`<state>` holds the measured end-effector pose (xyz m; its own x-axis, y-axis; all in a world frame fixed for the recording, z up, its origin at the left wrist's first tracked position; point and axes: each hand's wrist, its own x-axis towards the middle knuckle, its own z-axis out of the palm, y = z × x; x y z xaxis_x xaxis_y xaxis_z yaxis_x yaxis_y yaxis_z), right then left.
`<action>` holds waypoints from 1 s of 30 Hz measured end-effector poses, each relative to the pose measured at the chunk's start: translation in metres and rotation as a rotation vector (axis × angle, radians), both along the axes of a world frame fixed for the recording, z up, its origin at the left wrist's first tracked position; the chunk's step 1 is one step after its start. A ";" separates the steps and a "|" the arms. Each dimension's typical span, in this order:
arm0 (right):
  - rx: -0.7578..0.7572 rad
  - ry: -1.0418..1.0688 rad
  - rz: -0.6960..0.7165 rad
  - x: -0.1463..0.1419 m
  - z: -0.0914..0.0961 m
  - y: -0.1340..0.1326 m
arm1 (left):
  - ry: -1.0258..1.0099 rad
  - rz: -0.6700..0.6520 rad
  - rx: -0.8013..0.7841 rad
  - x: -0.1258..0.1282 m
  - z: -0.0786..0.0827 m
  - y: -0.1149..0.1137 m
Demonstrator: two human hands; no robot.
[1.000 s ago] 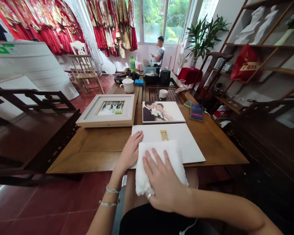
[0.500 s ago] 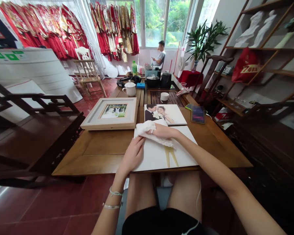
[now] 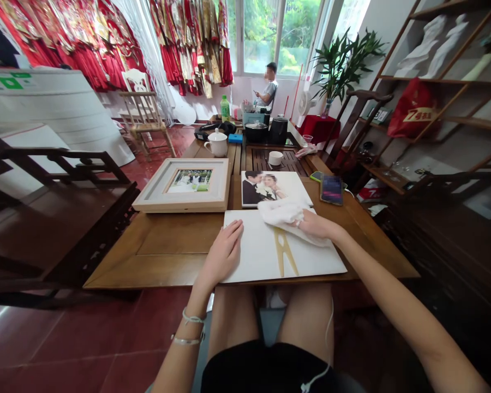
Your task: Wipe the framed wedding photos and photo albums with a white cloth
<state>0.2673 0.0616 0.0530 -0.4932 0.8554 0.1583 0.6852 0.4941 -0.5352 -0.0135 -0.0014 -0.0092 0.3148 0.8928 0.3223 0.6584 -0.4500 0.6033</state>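
Observation:
My right hand (image 3: 313,225) presses a crumpled white cloth (image 3: 282,212) onto the upper right part of a white panel (image 3: 253,256). The panel lies flat at the table's near edge, with a flat yellowish A-shaped stand (image 3: 284,254) on its surface. My left hand (image 3: 228,251) rests flat on the panel's left edge, fingers stretched forward and holding nothing. Just beyond the panel lies a photo print of a couple (image 3: 265,188), its lower right corner partly behind the cloth. Left of it is a pale framed photo (image 3: 188,183).
A white lidded cup (image 3: 217,144), a small white cup (image 3: 275,158) and a slatted tea tray (image 3: 256,155) stand farther back on the wooden table (image 3: 167,240). To the right lies a phone (image 3: 331,190) with a cable. A person (image 3: 268,90) sits by the window.
My right hand has slid the cloth rightward across the panel, away from my left hand, uncovering the panel's upper left and more of the stand. My left hand stays at the panel's left edge.

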 end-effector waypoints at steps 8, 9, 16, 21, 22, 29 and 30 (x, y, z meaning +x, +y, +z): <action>-0.090 -0.025 -0.061 0.059 -0.007 -0.052 | 0.008 0.010 0.003 0.001 0.001 -0.001; -0.091 -0.037 -0.006 0.058 -0.005 -0.066 | 0.005 0.011 0.004 0.001 0.001 -0.001; -0.220 -0.042 0.157 0.058 0.015 -0.104 | 0.007 0.005 0.011 0.000 -0.001 0.000; -0.115 -0.023 0.048 0.053 0.000 -0.055 | 0.017 0.009 -0.002 0.000 -0.001 0.001; -0.065 -0.042 0.011 0.051 -0.005 -0.044 | 0.016 0.008 -0.003 0.000 -0.001 0.001; 0.037 -0.186 0.000 0.043 -0.017 -0.032 | 0.011 -0.002 -0.015 0.000 0.002 0.000; 0.035 -0.192 0.028 0.043 -0.015 -0.043 | 0.013 0.000 -0.020 0.000 0.002 0.000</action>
<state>0.3108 0.0188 0.0385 -0.5410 0.8364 0.0882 0.7588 0.5307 -0.3777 -0.0138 -0.0011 -0.0071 0.3184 0.8990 0.3008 0.6662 -0.4379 0.6037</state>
